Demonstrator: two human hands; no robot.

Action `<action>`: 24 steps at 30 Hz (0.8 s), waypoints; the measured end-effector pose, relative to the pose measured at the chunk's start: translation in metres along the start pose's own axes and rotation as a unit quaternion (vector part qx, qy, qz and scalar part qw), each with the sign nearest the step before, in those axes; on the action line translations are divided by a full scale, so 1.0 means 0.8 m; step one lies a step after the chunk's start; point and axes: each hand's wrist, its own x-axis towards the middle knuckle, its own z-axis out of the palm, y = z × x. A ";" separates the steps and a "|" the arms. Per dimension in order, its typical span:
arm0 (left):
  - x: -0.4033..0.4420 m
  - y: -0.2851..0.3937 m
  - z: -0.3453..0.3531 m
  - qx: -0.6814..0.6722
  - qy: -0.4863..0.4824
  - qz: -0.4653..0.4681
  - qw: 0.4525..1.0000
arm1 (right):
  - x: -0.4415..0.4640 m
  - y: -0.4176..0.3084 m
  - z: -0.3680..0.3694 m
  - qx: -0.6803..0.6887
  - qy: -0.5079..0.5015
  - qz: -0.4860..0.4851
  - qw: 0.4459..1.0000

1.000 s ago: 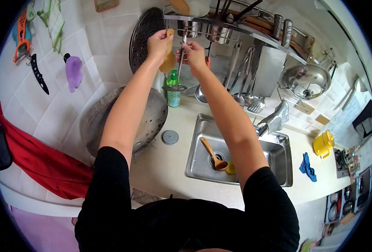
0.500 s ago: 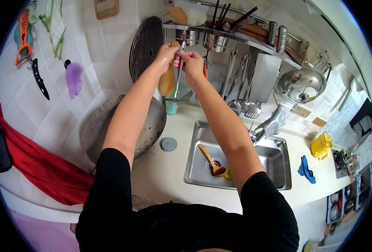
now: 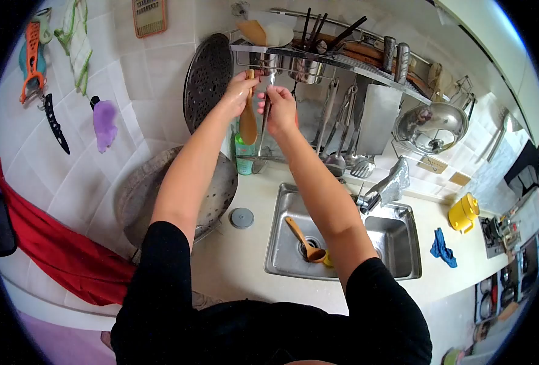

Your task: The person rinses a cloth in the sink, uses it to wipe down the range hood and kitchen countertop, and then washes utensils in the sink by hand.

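Observation:
My left hand (image 3: pixel 238 96) is raised below the wall shelf, its fingers closed round the handle of a wooden spoon (image 3: pixel 249 125) whose bowl points down. Just to the right, my right hand (image 3: pixel 281 109) has its thumb and fingers closed at a long metal utensil (image 3: pixel 266 125) that hangs down beside the spoon. Its lower end is small and hard to make out near the green bottle (image 3: pixel 244 153). A gap separates the two hands.
A steel sink (image 3: pixel 274 243) holds a wooden ladle (image 3: pixel 306 240). Several metal utensils and a cleaver (image 3: pixel 382 115) hang beneath the shelf (image 3: pixel 342 61). A large wok (image 3: pixel 212 188) leans at left. A grey lid (image 3: pixel 242 218), blue cloth (image 3: pixel 443 246) and yellow jug (image 3: pixel 463 212) lie about the counter.
My hands have moved slightly apart. The wooden spoon has turned and shifted right, its whole length now showing. My right hand sits lower along the metal utensil.

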 end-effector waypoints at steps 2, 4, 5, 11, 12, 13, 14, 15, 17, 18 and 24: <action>-0.001 -0.002 0.002 -0.034 0.033 0.017 0.999 | 0.003 0.010 -0.004 -0.022 0.034 -0.012 0.999; -0.009 -0.002 0.009 -0.099 0.076 0.021 0.992 | 0.007 0.009 -0.002 -0.020 0.042 -0.006 0.999; -0.012 -0.002 0.011 -0.101 0.075 0.043 0.991 | 0.008 0.009 0.000 -0.019 0.047 -0.001 0.999; -0.031 0.005 0.016 -0.081 0.022 0.079 0.993 | 0.023 0.002 0.004 -0.039 0.008 -0.005 0.999; -0.027 0.003 0.015 -0.074 0.026 0.069 0.995 | 0.024 0.003 0.005 -0.039 0.009 0.000 0.999; -0.024 0.002 0.014 -0.067 0.029 0.060 0.996 | 0.025 0.004 0.006 -0.038 0.017 -0.005 0.999; -0.022 0.001 0.013 -0.071 0.026 0.060 0.995 | 0.023 0.003 0.009 -0.037 0.025 -0.009 0.999; -0.020 0.000 0.013 -0.074 0.023 0.059 0.995 | 0.022 0.002 0.011 -0.035 0.033 -0.015 0.999; -0.018 0.000 0.014 -0.064 0.022 0.064 0.996 | 0.027 0.005 0.012 -0.034 0.038 -0.010 0.999; -0.018 -0.001 0.015 -0.052 0.024 0.069 0.996 | 0.029 0.005 0.010 -0.033 0.041 -0.008 0.999; -0.011 -0.014 0.013 -0.043 0.018 0.050 0.998 | 0.039 0.001 0.005 -0.026 -0.005 0.033 0.999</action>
